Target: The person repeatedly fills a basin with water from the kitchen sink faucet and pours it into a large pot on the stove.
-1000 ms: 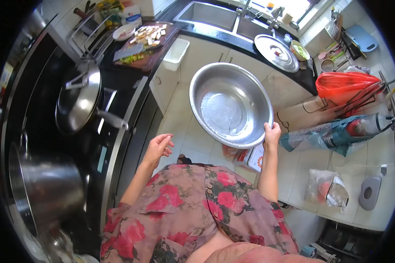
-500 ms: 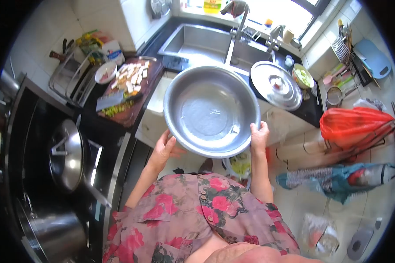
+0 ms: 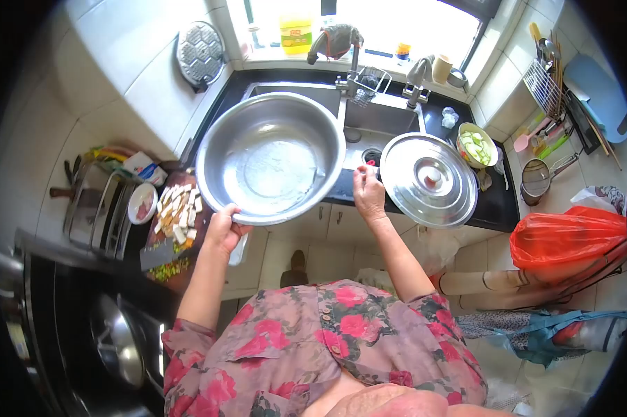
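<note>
My left hand [image 3: 226,231] grips the near rim of a large, shiny metal basin [image 3: 272,156], which is tilted toward me over the left sink bowl and counter edge. Nothing shows inside it apart from a few wet-looking glints. My right hand [image 3: 369,193] is off the basin, its fingers curled closed beside the left edge of a round metal lid [image 3: 432,201] with a knob. Whether the fingers pinch the lid's rim is unclear. The lid lies over the counter and part of the right sink bowl [image 3: 386,118].
On the left, a cutting board [image 3: 201,233] holds cut white pieces, chopped greens and a cleaver [image 3: 156,256]. A bowl of sliced green vegetable [image 3: 476,146] stands right of the lid. Faucets [image 3: 354,80] rise behind the sink. A red bag [image 3: 571,240] hangs at right.
The basin has moved left and toward the sink, with my left hand still on it. My right hand has let go of its rim and moved beside the lid. The view has shifted.
</note>
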`<state>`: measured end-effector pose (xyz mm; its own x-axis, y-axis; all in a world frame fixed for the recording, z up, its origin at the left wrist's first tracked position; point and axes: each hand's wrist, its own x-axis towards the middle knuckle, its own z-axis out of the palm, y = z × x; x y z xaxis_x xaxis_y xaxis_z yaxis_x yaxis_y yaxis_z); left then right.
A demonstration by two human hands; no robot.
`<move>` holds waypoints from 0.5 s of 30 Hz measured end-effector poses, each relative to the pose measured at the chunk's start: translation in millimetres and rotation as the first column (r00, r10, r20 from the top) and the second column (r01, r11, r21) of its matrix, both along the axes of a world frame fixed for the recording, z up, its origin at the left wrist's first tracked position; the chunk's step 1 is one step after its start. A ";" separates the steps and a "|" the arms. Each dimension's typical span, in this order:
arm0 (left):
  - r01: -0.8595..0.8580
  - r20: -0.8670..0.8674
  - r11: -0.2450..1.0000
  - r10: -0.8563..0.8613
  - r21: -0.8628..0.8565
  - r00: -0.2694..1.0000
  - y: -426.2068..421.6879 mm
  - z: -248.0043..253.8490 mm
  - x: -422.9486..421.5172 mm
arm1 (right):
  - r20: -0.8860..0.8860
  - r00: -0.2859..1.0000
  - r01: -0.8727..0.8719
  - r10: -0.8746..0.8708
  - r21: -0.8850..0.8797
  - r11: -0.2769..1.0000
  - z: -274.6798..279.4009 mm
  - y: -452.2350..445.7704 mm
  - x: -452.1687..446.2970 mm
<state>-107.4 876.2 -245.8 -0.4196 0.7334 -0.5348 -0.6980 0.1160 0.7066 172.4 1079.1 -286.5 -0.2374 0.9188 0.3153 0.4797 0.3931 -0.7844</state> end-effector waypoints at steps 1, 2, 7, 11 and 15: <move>0.004 0.001 1.000 -0.004 0.002 1.000 15.0 -9.4 -18.2 | 0.132 0.991 -0.001 -0.011 0.086 0.996 -6.6 1.0 -6.1; 0.025 -0.001 1.000 -0.025 0.011 1.000 31.9 -9.7 -26.5 | 0.198 0.980 -0.036 -0.008 0.220 0.975 -20.7 11.9 -7.8; 0.126 -0.144 0.986 -0.142 -0.113 0.979 126.5 -28.7 -84.2 | 0.399 0.916 -0.142 -0.026 0.385 0.912 -58.1 53.9 -21.4; 0.195 -0.119 0.968 -0.215 -0.160 0.969 181.9 -48.8 -114.8 | 0.445 0.895 -0.061 -0.045 0.223 0.973 -81.1 73.3 -30.5; 0.215 -0.033 0.958 -0.225 -0.188 0.974 229.9 -87.1 -133.9 | 0.448 0.891 -0.044 -0.070 0.238 0.970 -105.4 74.0 -26.6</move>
<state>-241.3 1106.2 -332.9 -0.2904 0.7032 -0.6490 -0.6029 0.3922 0.6947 145.8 1153.0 -391.9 -0.3943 0.8349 0.3840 0.7645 0.5299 -0.3670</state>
